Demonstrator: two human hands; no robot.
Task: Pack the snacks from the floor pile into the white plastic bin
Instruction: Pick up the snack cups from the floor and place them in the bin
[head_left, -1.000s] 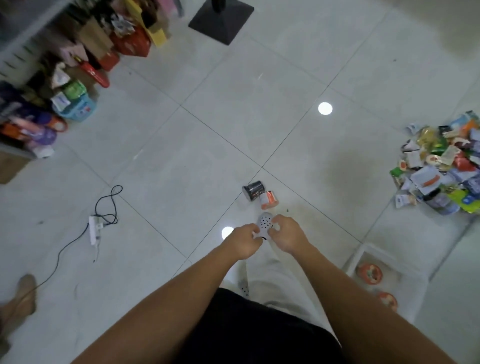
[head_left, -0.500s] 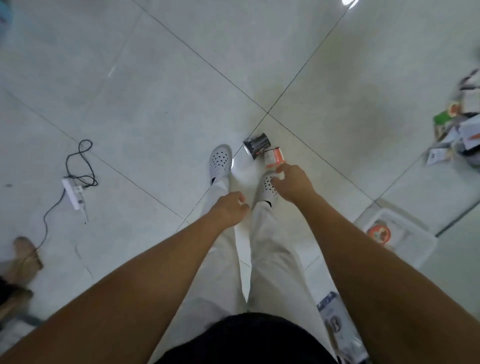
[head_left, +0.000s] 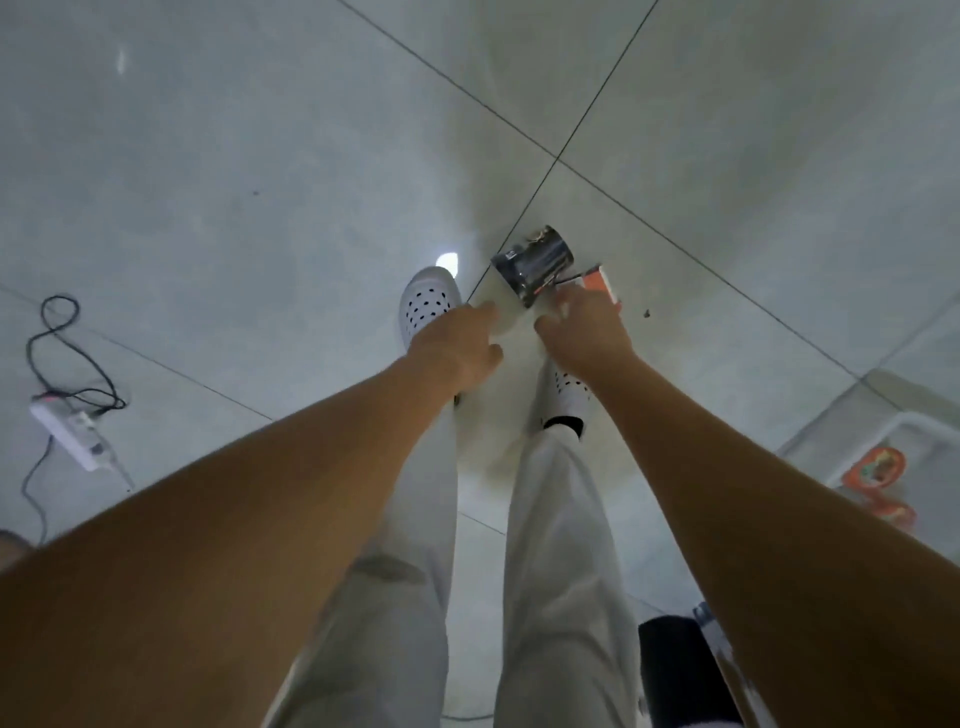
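**Two stray snacks on the tiled floor (head_left: 260, 156), seen from the head camera.** A dark cup (head_left: 532, 262) is shown lying on its side across a tile joint. An orange snack (head_left: 602, 280) lies just beside the dark cup, on its right, and is partly covered by the right hand (head_left: 587, 332). The grip of that hand is spread wide and nothing is enclosed; whether its fingertips touch the orange snack cannot be told. The left hand (head_left: 460, 343) is held just short of the dark cup, on its near left, with a loose, empty grip. The white plastic bin (head_left: 914, 426), in which orange-lidded snacks (head_left: 875, 465) are seen, stands well apart from the dark cup, toward the lower right.

Risks, as judged:
- Being round and on its side, the dark cup may be rolled away by a glancing touch.
- If both items are taken at once, one may be dropped on the carry to the bin.
- The dark cup may be kicked by the white shoe (head_left: 428, 301) just to its left.
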